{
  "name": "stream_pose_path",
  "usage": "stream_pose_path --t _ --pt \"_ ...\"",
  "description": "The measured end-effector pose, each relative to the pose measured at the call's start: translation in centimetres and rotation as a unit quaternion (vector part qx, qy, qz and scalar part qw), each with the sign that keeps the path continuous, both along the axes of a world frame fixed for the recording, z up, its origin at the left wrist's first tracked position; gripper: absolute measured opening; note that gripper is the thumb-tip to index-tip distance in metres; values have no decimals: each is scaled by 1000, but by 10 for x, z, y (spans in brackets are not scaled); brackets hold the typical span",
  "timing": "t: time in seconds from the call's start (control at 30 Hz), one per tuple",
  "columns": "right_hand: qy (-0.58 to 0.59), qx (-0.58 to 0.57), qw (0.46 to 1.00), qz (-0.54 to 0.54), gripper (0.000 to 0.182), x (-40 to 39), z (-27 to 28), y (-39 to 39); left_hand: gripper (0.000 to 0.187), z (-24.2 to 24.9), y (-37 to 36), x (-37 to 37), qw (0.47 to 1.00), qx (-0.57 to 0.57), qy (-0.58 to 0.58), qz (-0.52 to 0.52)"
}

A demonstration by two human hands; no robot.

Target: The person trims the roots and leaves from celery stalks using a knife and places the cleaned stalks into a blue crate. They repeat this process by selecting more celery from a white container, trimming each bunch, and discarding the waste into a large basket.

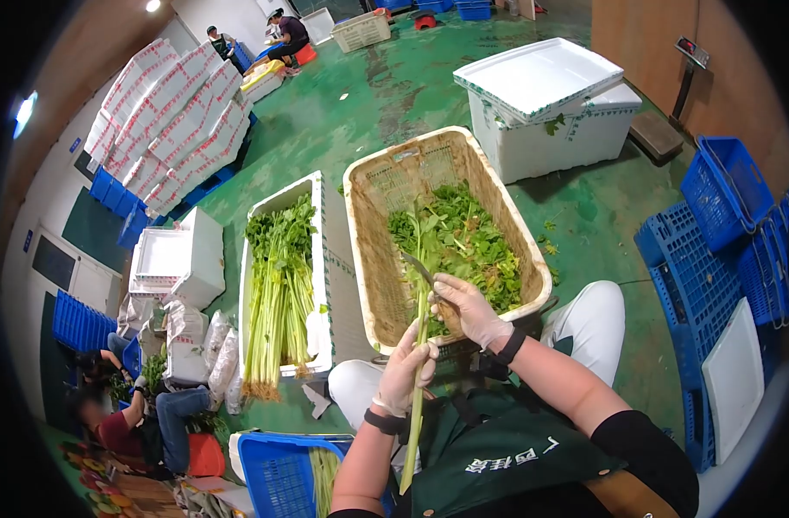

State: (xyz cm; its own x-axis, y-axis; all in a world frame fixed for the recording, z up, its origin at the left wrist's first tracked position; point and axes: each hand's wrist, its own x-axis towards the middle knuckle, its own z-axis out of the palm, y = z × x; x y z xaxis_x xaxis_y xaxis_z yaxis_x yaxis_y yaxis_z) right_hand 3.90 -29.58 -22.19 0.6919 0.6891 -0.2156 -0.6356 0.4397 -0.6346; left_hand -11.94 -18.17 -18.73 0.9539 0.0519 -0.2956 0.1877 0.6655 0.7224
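Observation:
Gloved in white, my left hand [403, 371] is closed around a long green celery stalk [414, 423], which slants up over a dirty cream crate [360, 250]. My right hand [470, 312], also gloved, grips a knife [418, 269] with its blade against the upper stalk; a brown piece, apparently its handle, shows below the fingers. Loose celery leaves [463, 233] lie inside the crate. Left of it, a white foam box [323, 259] holds a bunch of whole celery [278, 302], leaves at the far end and roots at the near end.
A blue basket [278, 475] with celery stalks stands at my lower left. Lidded white foam boxes [541, 112] are behind the crate, right. Blue pallets [688, 285] and baskets [727, 186] line the right side. Stacked foam boxes [170, 121] and seated people [135, 423] are at left.

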Motion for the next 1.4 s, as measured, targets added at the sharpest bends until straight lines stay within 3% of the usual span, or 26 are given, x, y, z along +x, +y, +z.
stream_pose_path --t 0.07,0.1,0.13,0.2,0.23,0.27,0.3,0.33,0.4,0.47,0.5,0.53,0.57,0.6,0.67,0.7,0.73,0.77,0.8,0.87,1.07,1.27,1.33,1.4 --pt "-46 -25 998 -21 26 -4 -7 1 61 -2 -1 -5 1000 0 9 4" --pt "-343 -130 918 -151 24 -3 -16 1 61 -1 -2 -7 1000 0 9 5" --pt "-597 -218 726 -262 22 -3 -16 1 62 0 -5 -11 1000 3 21 3" --pt "-576 -217 729 -300 18 6 -13 3 62 -2 -8 -15 999 7 32 3" --pt "-380 -183 884 -201 22 12 -12 0 64 -5 -11 -19 998 35 50 0" --pt "-154 -137 975 -87 27 18 -13 -5 65 -7 -14 -22 996 61 70 -5" --pt "-34 -35 999 13 33 28 -19 -9 68 -7 -16 -23 995 68 75 -20" --pt "-33 -36 999 11 33 35 -19 -10 68 -8 -18 -24 995 67 75 -22" --pt "-25 -10 985 169 31 48 -18 -12 72 -13 -23 -28 989 114 83 -52" --pt "-49 -45 990 123 30 54 -29 -5 75 -14 -29 -33 986 133 94 -44" --pt "-418 -179 889 -60 27 55 -33 -4 75 -12 -31 -36 984 142 98 -41" --pt "-704 -277 612 -231 27 57 -38 -4 75 -9 -33 -38 982 152 103 -38" --pt "-706 -371 588 -139 33 58 -14 -19 75 -5 -33 -40 982 153 105 -39" --pt "-704 -371 589 -139 33 61 -20 -21 72 0 -31 -43 982 152 103 -41" --pt "-473 -393 764 -194 33 71 -44 -18 69 8 -25 -47 983 151 100 -43" --pt "-284 -267 915 -99 43 82 -67 -20 67 10 -21 -50 991 103 81 -12" --pt "-282 -268 916 -102 43 77 -60 -25 65 12 -18 -53 996 54 62 18" --pt "-170 -181 969 8 48 66 -44 -34 64 14 -16 -55 999 25 37 27" --pt "-54 -85 988 116 54 57 -28 -40 64 19 -15 -56 999 25 36 22" --pt "-11 -3 986 165 59 44 -20 -36 63 30 -15 -59 998 -51 -2 38" --pt "24 8 982 188 57 42 -7 -11 66 22 -21 -63 999 -9 -16 27" --pt "43 113 973 198 53 54 7 -2 63 18 -24 -66 1000 -8 -26 15" --pt "45 134 975 172 46 58 6 1 63 17 -24 -68 999 -35 -27 24" --pt "59 77 994 51 36 61 5 8 61 15 -21 -72 985 -162 -33 46"
